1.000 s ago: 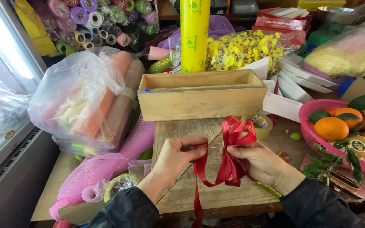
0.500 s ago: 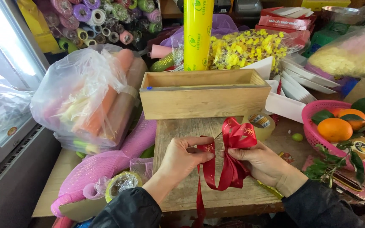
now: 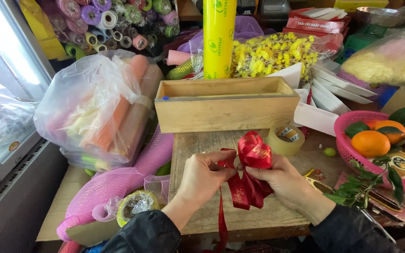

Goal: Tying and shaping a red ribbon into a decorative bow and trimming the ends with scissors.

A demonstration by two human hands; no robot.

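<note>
A red ribbon bow (image 3: pixel 253 154) with gold print is held over a wooden board (image 3: pixel 198 145). My left hand (image 3: pixel 203 178) pinches the bow's left side between thumb and fingers. My right hand (image 3: pixel 284 180) grips its middle from the right. Loops stand up above my fingers, and red tails (image 3: pixel 222 220) hang down past the board's front edge. Both wrists wear dark sleeves. Behind the bow sits a long open wooden box (image 3: pixel 226 104).
A tape roll (image 3: pixel 285 139) lies right of the bow. A pink basket (image 3: pixel 352 150) with oranges and leaves is at the right. A clear bag of paper rolls (image 3: pixel 94 107) and pink mesh (image 3: pixel 118 187) lie left. A tall yellow roll (image 3: pixel 218 37) stands behind.
The bow has been drawn tighter and more upright, with the loops bunched closer. Both hands have shifted slightly nearer each other at its centre.
</note>
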